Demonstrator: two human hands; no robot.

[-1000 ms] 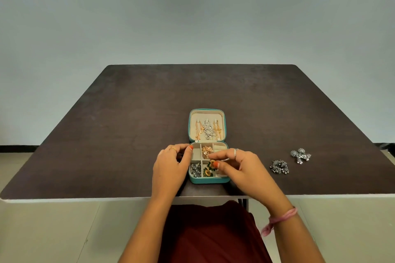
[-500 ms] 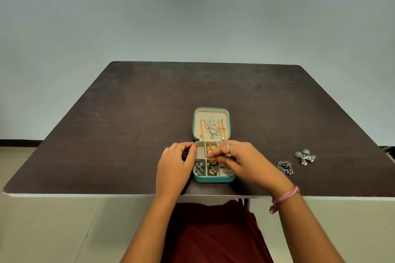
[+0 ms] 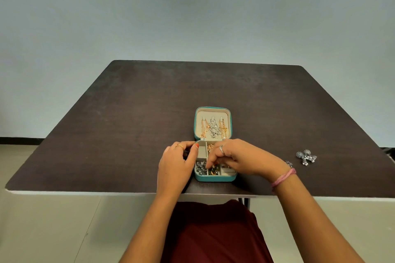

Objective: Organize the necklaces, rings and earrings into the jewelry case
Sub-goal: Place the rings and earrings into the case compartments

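The left hand [image 3: 174, 165] rests against the left side of the jewelry case [image 3: 214, 178], fingers curled round its wall and thumb at the upper left corner of the tray, steadying it. The right hand [image 3: 237, 159] reaches in from the other side with fingers bent down into the near middle compartment, fingertips bunched together on a small green and gold piece [image 3: 213, 170]; whether it is pinching that piece or only pushing it into place is too small to tell. Just left of those fingertips sits a compartment of silver pieces [image 3: 201, 169], and beyond them, under the knuckles, one holding a gold chain [image 3: 210, 147]. Past both hands the lid [image 3: 213, 123] lies open flat, with necklaces [image 3: 213, 128] hung from its three hooks. Well out to the right of the right wrist a silver earring [image 3: 306, 156] lies loose on the table [image 3: 128, 113]; a second one [image 3: 289, 163] peeps out just behind the wrist. The step in hand looks like settling an earring into its slot. Next, I would judge, the right hand must let go and swing out right for the loose silver pair, while the left holds the case steady.
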